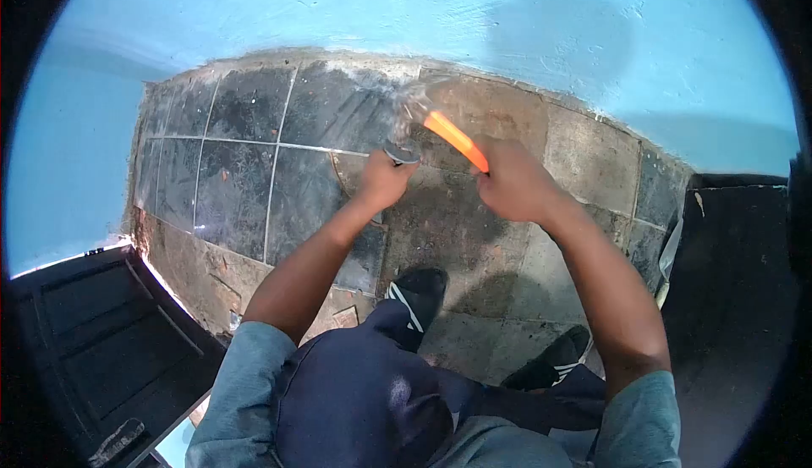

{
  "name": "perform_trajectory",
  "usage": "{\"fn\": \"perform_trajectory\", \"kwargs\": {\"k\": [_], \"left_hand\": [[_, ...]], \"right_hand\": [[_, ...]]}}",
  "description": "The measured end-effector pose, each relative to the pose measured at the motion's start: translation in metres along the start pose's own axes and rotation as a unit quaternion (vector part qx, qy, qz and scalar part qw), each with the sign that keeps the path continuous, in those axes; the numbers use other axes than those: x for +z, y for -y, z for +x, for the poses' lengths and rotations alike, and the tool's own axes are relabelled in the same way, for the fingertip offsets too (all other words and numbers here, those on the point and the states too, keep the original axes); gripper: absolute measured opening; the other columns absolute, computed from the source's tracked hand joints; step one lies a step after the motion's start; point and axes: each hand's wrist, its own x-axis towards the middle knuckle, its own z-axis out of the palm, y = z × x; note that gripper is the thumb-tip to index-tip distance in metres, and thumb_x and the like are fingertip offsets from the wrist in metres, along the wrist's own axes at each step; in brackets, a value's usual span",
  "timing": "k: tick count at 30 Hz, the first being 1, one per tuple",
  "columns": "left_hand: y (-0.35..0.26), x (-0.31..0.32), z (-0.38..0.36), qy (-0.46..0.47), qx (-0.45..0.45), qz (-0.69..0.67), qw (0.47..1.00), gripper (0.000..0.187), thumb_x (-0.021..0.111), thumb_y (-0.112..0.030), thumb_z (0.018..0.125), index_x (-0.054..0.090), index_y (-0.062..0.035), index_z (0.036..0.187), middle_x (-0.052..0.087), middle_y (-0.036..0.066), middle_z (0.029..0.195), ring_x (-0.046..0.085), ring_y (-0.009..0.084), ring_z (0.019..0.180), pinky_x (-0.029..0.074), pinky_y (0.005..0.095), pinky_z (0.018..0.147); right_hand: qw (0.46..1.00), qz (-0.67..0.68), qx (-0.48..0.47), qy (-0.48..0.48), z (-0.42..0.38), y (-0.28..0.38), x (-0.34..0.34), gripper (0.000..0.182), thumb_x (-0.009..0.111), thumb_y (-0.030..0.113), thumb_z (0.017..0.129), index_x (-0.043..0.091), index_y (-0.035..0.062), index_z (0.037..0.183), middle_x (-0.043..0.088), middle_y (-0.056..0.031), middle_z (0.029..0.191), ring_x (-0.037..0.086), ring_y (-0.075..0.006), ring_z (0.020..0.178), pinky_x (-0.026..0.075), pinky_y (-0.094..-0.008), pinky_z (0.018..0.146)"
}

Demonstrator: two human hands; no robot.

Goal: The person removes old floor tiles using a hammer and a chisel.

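Note:
My right hand [518, 182] is closed round the orange handle of a hammer [452, 138]. Motion smears the hammer's head, which is over the floor near the wall. My left hand [385, 182] grips a chisel [401, 156]; its dark, rounded top shows above the fist, while the rest is hidden or blurred. Both hands are above the border between the dark floor tiles [233, 176] and a bare brownish patch of floor [457, 222]. Pale dust marks the dark tile beside the hammer's head.
A light blue wall [381, 11] runs along the far side. A dark panelled door [110, 333] stands at the left, and a black flat surface [736, 299] at the right. My shoes [419, 294] rest on the floor. A small broken piece [345, 316] lies near them.

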Motion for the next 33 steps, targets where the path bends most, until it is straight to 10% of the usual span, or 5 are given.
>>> {"fn": "perform_trajectory", "kwargs": {"k": [15, 20, 27, 30, 33], "left_hand": [[0.031, -0.011, 0.008, -0.084, -0.022, -0.110, 0.990, 0.027, 0.075, -0.023, 0.087, 0.072, 0.0030, 0.093, 0.075, 0.021, 0.087, 0.074, 0.0350, 0.086, 0.053, 0.0415, 0.073], [0.015, -0.001, 0.001, -0.098, 0.049, -0.082, 0.991, 0.026, 0.073, -0.023, 0.087, 0.073, 0.0018, 0.095, 0.075, 0.020, 0.088, 0.074, 0.0352, 0.088, 0.054, 0.0416, 0.075], [-0.001, -0.009, 0.000, -0.131, 0.007, -0.031, 0.991, 0.023, 0.071, -0.020, 0.088, 0.071, 0.0023, 0.094, 0.075, 0.019, 0.087, 0.074, 0.0339, 0.083, 0.053, 0.0411, 0.071], [0.029, -0.032, 0.021, -0.089, -0.124, -0.204, 0.967, 0.022, 0.074, -0.021, 0.091, 0.066, -0.0012, 0.084, 0.066, 0.005, 0.072, 0.062, 0.0133, 0.064, 0.045, 0.0325, 0.055], [0.040, -0.037, 0.028, -0.058, -0.158, -0.174, 0.970, 0.031, 0.073, -0.024, 0.088, 0.070, 0.0057, 0.098, 0.076, 0.018, 0.093, 0.074, 0.0348, 0.087, 0.054, 0.0428, 0.075]], "right_hand": [[0.872, 0.249, -0.019, -0.420, 0.007, 0.055, -0.067, 0.007, 0.061, 0.001, 0.088, 0.059, 0.0006, 0.095, 0.069, -0.0114, 0.083, 0.060, -0.0119, 0.059, 0.050, -0.0298, 0.056], [0.996, -0.004, 0.087, -0.028, 0.009, 0.006, 0.015, 0.025, 0.059, 0.006, 0.083, 0.062, -0.0045, 0.105, 0.067, -0.0315, 0.098, 0.064, -0.0516, 0.099, 0.051, -0.0554, 0.087], [0.975, 0.120, 0.147, -0.111, -0.008, -0.024, -0.005, 0.025, 0.062, 0.009, 0.084, 0.061, -0.0046, 0.105, 0.068, -0.0284, 0.091, 0.067, -0.0461, 0.086, 0.052, -0.0513, 0.079], [0.960, 0.174, 0.187, -0.113, -0.023, -0.025, -0.005, 0.023, 0.061, 0.007, 0.085, 0.061, -0.0052, 0.104, 0.068, -0.0236, 0.086, 0.069, -0.0370, 0.071, 0.053, -0.0462, 0.068], [0.949, 0.206, 0.214, -0.109, -0.027, -0.021, -0.012, 0.021, 0.058, 0.005, 0.086, 0.062, -0.0064, 0.103, 0.069, -0.0185, 0.083, 0.067, -0.0273, 0.059, 0.053, -0.0408, 0.058]]}}
